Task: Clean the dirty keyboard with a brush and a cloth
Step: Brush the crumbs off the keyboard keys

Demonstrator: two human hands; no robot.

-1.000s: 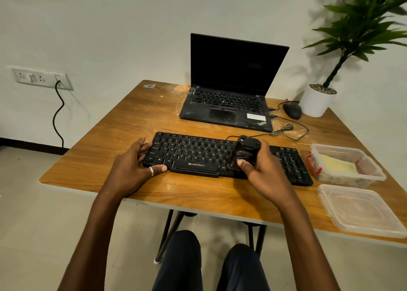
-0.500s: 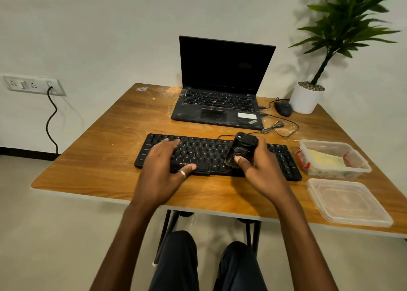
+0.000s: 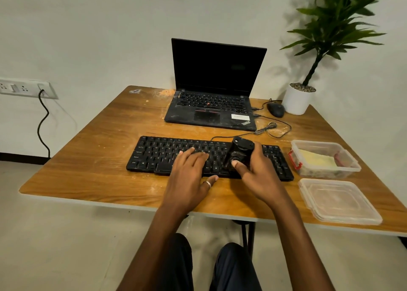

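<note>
A black keyboard [image 3: 158, 154] lies across the wooden table [image 3: 92, 169] in front of me. My left hand [image 3: 189, 174] rests flat on its middle keys with the fingers spread and straight, thumb at the front edge. My right hand [image 3: 257, 174] grips a chunky black brush [image 3: 240, 153] and holds it down on the right half of the keys, thumb on its near face. A yellow cloth [image 3: 317, 159] lies in a clear plastic tub [image 3: 350, 168] right of the keyboard.
A dusty open laptop [image 3: 211, 112] stands behind the keyboard, with a black mouse [image 3: 275, 109], a coiled cable [image 3: 266, 129] and a white plant pot [image 3: 296, 101] at the back right. The tub's clear lid [image 3: 339, 201] lies near the front right edge.
My left hand has slid from the keyboard's left end to its middle. The right hand and brush stay at the same spot on the keys. The view has shifted left.
</note>
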